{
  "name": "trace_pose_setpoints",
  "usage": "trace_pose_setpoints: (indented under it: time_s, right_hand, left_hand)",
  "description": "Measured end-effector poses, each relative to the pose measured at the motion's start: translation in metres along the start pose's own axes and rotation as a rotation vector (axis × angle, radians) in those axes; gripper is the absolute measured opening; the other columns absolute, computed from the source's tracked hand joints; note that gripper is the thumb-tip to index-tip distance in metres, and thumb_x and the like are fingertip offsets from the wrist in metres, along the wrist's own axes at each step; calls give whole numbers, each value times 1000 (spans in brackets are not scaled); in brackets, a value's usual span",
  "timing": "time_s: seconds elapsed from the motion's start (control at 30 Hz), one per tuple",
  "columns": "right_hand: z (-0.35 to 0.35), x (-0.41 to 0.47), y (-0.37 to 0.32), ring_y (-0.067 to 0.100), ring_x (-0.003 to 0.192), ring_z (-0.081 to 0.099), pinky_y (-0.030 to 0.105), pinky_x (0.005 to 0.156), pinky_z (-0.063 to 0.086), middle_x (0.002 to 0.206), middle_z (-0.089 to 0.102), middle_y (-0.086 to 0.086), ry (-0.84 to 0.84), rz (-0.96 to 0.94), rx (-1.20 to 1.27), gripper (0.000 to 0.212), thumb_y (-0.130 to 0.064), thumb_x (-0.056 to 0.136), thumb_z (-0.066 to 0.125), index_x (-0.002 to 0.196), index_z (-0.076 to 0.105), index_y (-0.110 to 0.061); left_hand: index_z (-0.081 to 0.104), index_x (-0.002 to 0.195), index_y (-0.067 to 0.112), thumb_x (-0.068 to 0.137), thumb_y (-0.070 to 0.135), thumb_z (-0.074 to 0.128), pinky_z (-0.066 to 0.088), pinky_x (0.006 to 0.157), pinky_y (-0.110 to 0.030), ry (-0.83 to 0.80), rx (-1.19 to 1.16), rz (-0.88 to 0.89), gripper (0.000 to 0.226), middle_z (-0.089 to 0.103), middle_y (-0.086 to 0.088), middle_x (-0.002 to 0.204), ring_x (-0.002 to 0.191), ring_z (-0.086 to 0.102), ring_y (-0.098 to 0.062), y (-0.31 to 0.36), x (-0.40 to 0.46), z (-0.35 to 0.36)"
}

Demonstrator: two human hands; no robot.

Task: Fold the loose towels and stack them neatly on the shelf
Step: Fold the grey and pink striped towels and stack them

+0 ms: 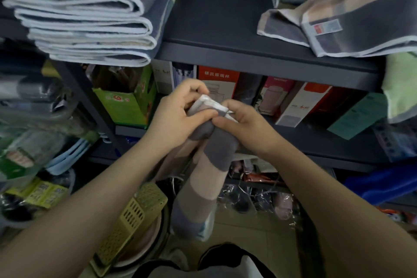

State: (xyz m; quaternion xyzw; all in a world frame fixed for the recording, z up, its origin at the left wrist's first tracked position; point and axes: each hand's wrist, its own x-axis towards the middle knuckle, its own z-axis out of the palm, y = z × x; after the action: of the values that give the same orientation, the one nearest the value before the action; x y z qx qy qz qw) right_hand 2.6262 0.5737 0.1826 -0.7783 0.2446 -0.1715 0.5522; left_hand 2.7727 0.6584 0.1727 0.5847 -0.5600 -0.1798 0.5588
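Bottom centre of the frame: your dark clothing with a pale panel, and your two bare forearms running up from the lower corners to mid-frame. Between them hangs a grey-and-beige blocked terry towel [209, 178], bunched narrow, its lower end with a white-edged corner dangling just above centre-bottom. Your left hand [180, 117] has fingers curled round the towel's top, thumb laid across the white hem. Your right hand [243, 124] pinches the same bunched top from the right, fingers curled, thumb pressed on the grey fabric. Both hands touch each other at the towel, held in the air in front of the shelving, not resting on anything.

Lower left: a yellow perforated plastic basket [133, 223] tilted on its side over a round pinkish basin. Lower middle right: clear crinkled plastic packets, contents too dim to tell.

Mid-frame behind the hands: a lower shelf row of boxes, including a green carton [126, 106] on the left and a red-and-white box with printed characters [217, 83].

Upper frame: a dark grey metal shelf board [225, 18]. On its left, a neat stack of folded grey towels with pale blue edging [85, 20], folds facing you. On its right, a loose heap of grey-and-beige towels [352, 16], rumpled, one corner with a small label hanging over the shelf's front edge. A pale green cloth [401, 88] hangs at the right edge.
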Motion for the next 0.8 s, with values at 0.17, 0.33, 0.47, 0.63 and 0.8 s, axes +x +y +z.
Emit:
trace_pose_setpoints:
  time_s: [0.17,0.33,0.47,0.63,0.8]
  right_hand:
    - [-19,9,-6,15,71,56,26,64,46,80,58,8,5,10,342,5,-7,91,50,89,54,-8]
    - [-40,11,-8,13,68,55,26,64,45,77,55,5,30,24,513,13,-9,93,47,82,52,-13]
    - [-52,9,-7,12,68,55,25,64,45,78,55,5,38,35,596,12,-12,95,44,85,52,-13]
    - [-67,4,-5,17,73,53,31,69,42,83,55,6,60,47,682,15,-15,98,39,89,51,-12]
    - [-68,-3,-8,18,76,53,32,72,42,85,55,6,-4,38,726,17,-17,98,38,90,52,-13]
  left_hand:
    - [42,100,37,65,37,72,51,73,-24,110,-139,-161,45,65,10,93,87,63,-7,-23,-19,5]
    - [57,100,17,75,30,75,49,69,-27,56,266,-341,32,66,3,91,84,62,-13,-66,-51,15]
    - [54,106,16,79,17,72,43,66,-7,57,180,-467,33,62,12,92,90,61,-12,-85,-68,29]
    - [34,106,18,81,3,66,38,81,-13,287,304,-219,43,48,-4,115,104,52,-19,-67,-77,42]
    - [47,106,12,78,10,71,42,80,-31,212,536,-171,37,45,-16,124,103,51,-24,-54,-82,54]
